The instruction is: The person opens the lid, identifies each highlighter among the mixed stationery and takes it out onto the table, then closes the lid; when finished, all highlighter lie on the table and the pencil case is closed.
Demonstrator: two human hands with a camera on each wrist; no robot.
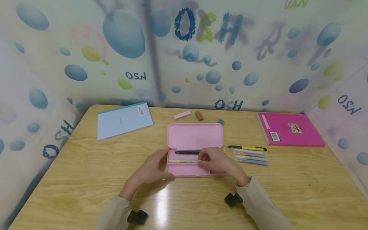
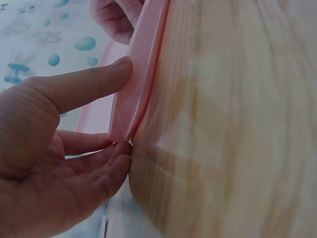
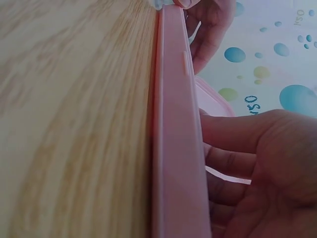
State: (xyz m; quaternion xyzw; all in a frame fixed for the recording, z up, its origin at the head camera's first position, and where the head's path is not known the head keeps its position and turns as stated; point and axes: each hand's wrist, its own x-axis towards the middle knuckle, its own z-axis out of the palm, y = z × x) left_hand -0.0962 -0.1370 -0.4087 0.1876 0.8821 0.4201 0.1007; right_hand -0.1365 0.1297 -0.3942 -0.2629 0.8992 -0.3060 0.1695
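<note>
"So, starting with the head view, what are you holding?"

"My left hand (image 1: 152,167) grips the left end of one open pencil case (image 1: 195,135), presumably to steady it. My right hand (image 1: 214,158) pinches the right end of a pale yellow pen (image 1: 184,161), along the divider of the rear compartment; with the dark pen (image 1: 187,152) behind it, I count two."

"And around the case?"

"Two notebooks, a blue notebook (image 1: 125,121) and a magenta notebook (image 1: 291,129); three small blocks (image 1: 182,115); one yellow-and-black pen (image 1: 248,148) beside some pastel pens (image 1: 251,162), too merged to count surely. They're grouped, I'd guess, for easy reach."

"Left wrist view?"

"My thumb presses the front wall, fingertips at the corner, likely against sliding."

"Right wrist view?"

"My fingertips are hidden behind the front wall; I can't tell their hold from there."
</note>
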